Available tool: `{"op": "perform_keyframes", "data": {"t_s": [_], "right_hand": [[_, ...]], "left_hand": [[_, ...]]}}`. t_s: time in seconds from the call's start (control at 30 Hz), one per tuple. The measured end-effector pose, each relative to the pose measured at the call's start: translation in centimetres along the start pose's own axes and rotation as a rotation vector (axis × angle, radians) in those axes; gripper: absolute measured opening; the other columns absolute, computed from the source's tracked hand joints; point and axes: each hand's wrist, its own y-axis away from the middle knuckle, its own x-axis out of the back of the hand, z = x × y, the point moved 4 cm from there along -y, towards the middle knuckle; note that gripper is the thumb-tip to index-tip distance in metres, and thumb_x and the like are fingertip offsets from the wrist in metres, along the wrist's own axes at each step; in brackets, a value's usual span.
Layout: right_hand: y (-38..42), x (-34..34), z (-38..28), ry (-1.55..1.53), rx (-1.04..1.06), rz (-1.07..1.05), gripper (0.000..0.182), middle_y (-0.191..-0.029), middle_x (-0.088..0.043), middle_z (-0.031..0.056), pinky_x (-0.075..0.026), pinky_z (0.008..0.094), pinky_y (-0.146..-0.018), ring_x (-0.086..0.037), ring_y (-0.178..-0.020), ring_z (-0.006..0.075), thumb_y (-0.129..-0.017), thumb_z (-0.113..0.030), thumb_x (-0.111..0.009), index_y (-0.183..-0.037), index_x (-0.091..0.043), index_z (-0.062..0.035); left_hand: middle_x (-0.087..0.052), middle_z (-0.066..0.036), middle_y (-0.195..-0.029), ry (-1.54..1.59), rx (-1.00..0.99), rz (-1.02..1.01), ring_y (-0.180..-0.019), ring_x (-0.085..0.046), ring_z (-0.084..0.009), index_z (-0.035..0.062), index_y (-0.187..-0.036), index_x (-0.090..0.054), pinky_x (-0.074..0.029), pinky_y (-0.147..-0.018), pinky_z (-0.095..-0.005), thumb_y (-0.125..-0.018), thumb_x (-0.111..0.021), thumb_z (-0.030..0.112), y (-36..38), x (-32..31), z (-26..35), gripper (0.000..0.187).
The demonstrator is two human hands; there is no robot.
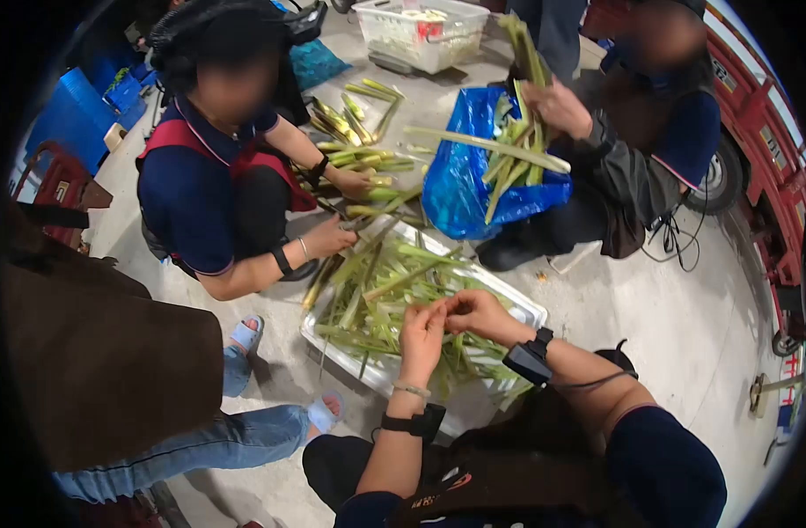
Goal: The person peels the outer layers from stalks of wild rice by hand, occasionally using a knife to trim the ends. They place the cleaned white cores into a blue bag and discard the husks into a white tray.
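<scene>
My left hand [422,327] and my right hand [475,315] meet fingertip to fingertip above a white plastic tub [533,311]. The fingers of both are pinched closed. Whatever sits between them is too small or hidden to make out. Directly beneath lie long green leaf peelings [394,295], heaped loosely in the tub, with some hanging over its near rim. Both wrists carry black strapped devices.
Across the tub, a crouching person [196,189] handles green-white stalks [368,160] piled on the floor. At right, another person [676,150] holds leafy stalks over a blue plastic bag [451,189]. A white basket [421,40] stands behind; someone in jeans [253,440] is at left.
</scene>
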Motion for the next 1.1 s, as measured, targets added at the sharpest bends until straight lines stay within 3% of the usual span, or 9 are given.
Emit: {"op": "perform_keyframes", "data": {"t_s": [0.17,0.23,0.37,0.4,0.53,0.63,0.7,0.83,1.1], "right_hand": [[-0.1,0.2,-0.6,-0.143,-0.077,-0.016,0.008,-0.076,-0.063,0.0066,-0.050,0.0247,-0.058,-0.061,-0.066,0.0121,-0.079,0.002,-0.063,-0.087,-0.061,0.0018],[0.0,0.1,-1.8,-0.217,-0.099,0.000,0.008,-0.077,-0.063,0.0068,-0.050,0.0245,-0.058,-0.062,-0.066,0.0124,-0.080,0.001,-0.063,-0.088,-0.061,0.0011],[-0.4,0.9,-1.5,-0.369,-0.191,0.025,0.012,-0.081,-0.066,0.0051,-0.051,0.0241,-0.065,-0.063,-0.070,0.0124,-0.083,-0.003,-0.063,-0.095,-0.062,-0.0015],[-0.6,1.1,-1.2,-0.369,-0.192,0.024,0.012,-0.081,-0.066,0.0051,-0.051,0.0241,-0.065,-0.063,-0.070,0.0124,-0.083,-0.003,-0.063,-0.095,-0.062,-0.0015],[-0.6,1.6,-2.6,-0.261,-0.076,0.048,0.013,-0.082,-0.066,0.0053,-0.047,0.0224,-0.056,-0.062,-0.068,0.0102,-0.086,-0.011,-0.064,-0.094,-0.061,-0.0015],[0.1,0.3,-2.9,-0.081,0.014,0.016,0.021,-0.086,-0.067,0.0069,-0.046,0.0234,-0.054,-0.061,-0.066,0.0087,-0.084,-0.017,-0.069,-0.094,-0.063,-0.0002],[1.0,-0.7,-3.2,0.264,0.074,-0.035,0.021,-0.084,-0.066,0.0072,-0.047,0.0243,-0.055,-0.060,-0.065,0.0097,-0.082,-0.018,-0.072,-0.089,-0.064,0.0005],[0.9,-0.5,-2.4,0.191,0.088,-0.043,0.020,-0.075,-0.061,0.0061,-0.047,0.0256,-0.056,-0.059,-0.064,0.0112,-0.082,-0.014,-0.072,-0.087,-0.067,0.0043],[1.2,0.0,-3.0,0.203,0.111,-0.088,0.014,-0.078,-0.065,0.0078,-0.049,0.0266,-0.058,-0.061,-0.066,0.0121,-0.082,-0.009,-0.068,-0.088,-0.069,0.0036]], "left_hand": [[-0.056,-0.006,-0.097,0.204,0.005,-0.046,-0.090,-0.057,-0.0161,-0.0010,-0.114,-0.061,-0.047,-0.080,-0.0285,-0.098,-0.048,0.033,-1.3,-0.1,-1.0,0.040],[-0.059,-0.009,-0.104,0.803,0.320,-0.076,-0.093,-0.058,-0.0168,-0.0025,-0.123,-0.052,-0.048,-0.085,-0.0303,-0.097,-0.044,0.044,-0.7,-0.5,0.5,0.054],[-0.060,-0.009,-0.106,0.842,0.373,-0.161,-0.094,-0.059,-0.0186,-0.0007,-0.115,-0.053,-0.049,-0.083,-0.0308,-0.095,-0.038,0.053,-0.5,-1.6,-1.4,0.060],[-0.060,-0.006,-0.094,0.827,0.399,-0.130,-0.085,-0.060,-0.0179,0.0020,-0.108,-0.054,-0.050,-0.076,-0.0307,-0.093,-0.038,0.057,-0.3,-2.3,-1.7,0.059],[-0.057,-0.004,-0.080,0.900,0.504,-0.139,-0.067,-0.057,-0.0161,0.0048,-0.111,-0.052,-0.049,-0.059,-0.0300,-0.091,-0.036,0.063,0.5,-2.5,-2.2,0.063],[-0.059,-0.005,-0.085,0.854,0.446,-0.126,-0.072,-0.059,-0.0161,0.0050,-0.115,-0.051,-0.050,-0.061,-0.0303,-0.091,-0.033,0.064,-0.2,-1.4,-1.1,0.066],[-0.060,-0.007,-0.091,0.836,0.461,-0.057,-0.076,-0.060,-0.0162,0.0042,-0.118,-0.049,-0.050,-0.064,-0.0287,-0.092,-0.031,0.064,-0.4,-1.5,-0.4,0.068],[-0.060,-0.009,-0.097,0.715,0.365,-0.086,-0.079,-0.059,-0.0148,0.0033,-0.120,-0.049,-0.049,-0.068,-0.0267,-0.094,-0.029,0.061,-0.3,-1.6,-0.7,0.067],[-0.059,-0.006,-0.095,0.623,0.359,-0.146,-0.082,-0.056,-0.0113,0.0025,-0.117,-0.054,-0.045,-0.072,-0.0240,-0.095,-0.032,0.059,-0.2,-1.4,-0.8,0.065]]}}
